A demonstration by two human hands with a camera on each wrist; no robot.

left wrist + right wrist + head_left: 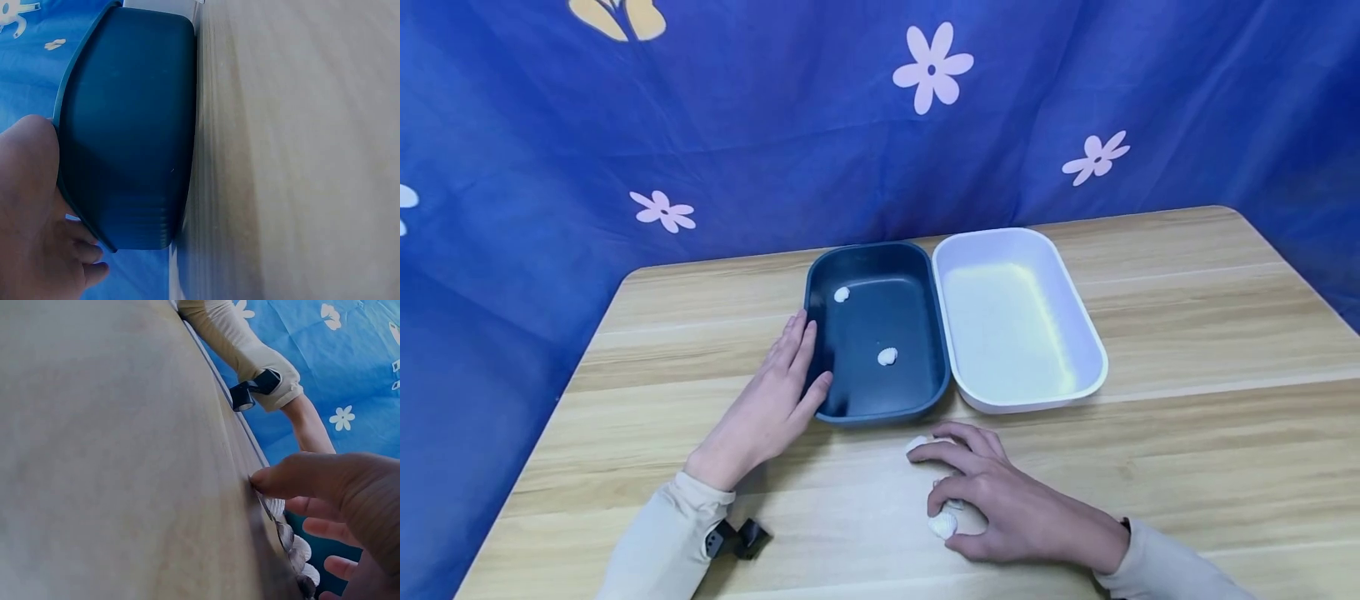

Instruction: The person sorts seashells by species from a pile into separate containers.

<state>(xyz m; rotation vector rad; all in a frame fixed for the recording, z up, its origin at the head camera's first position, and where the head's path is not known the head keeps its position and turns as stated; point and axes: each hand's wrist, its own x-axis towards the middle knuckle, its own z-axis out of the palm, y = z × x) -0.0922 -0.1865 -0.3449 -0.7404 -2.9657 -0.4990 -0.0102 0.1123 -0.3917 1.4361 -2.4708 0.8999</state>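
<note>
My left hand (767,408) rests against the left rim of a dark blue-green tray (891,414), its fingers fairly straight and the thumb reaching over the edge. Inside that tray lie two white seashells, one near the back (842,294) and one nearer the front (887,357). In front of the trays, my right hand (1000,500) bends over a group of seashells on the table. Its thumb and index finger pinch the nearest seashell (943,524). Several more shells (300,550) line up beyond it in the right wrist view, partly covered by the fingers.
A white tray (1015,333) stands directly right of the dark one, nearly touching it. Both sit on a wood-grain table (1187,333) with rounded back corners. Behind hangs a blue cloth (790,125) with flower prints. A small black device (737,540) is strapped at the left wrist.
</note>
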